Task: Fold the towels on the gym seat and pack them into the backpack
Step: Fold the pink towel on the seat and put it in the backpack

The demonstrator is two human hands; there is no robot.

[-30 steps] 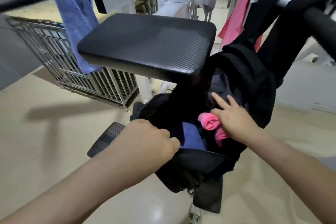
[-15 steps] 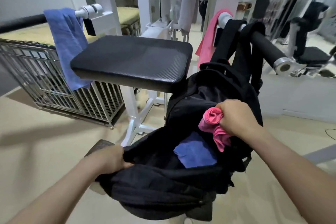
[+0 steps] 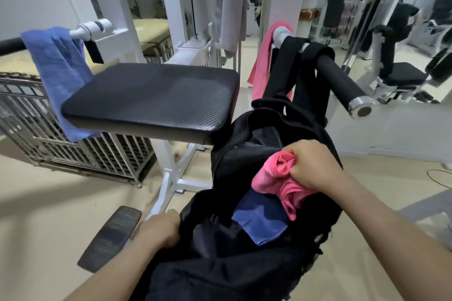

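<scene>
While left hand [image 3: 160, 230] pinches backpack [image 3: 220, 264] rim, right hand [image 3: 311, 166] fists pink towel [image 3: 274, 176] inside.

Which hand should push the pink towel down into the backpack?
Right. The right hand already grips the pink towel above the backpack opening; the left hand holds its edge open.

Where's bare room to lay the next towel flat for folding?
The black seat pad is bare from the hanging blue towel across to the backpack. The backpack mouth is crowded: folded blue towel, pink towel and right hand.
</scene>
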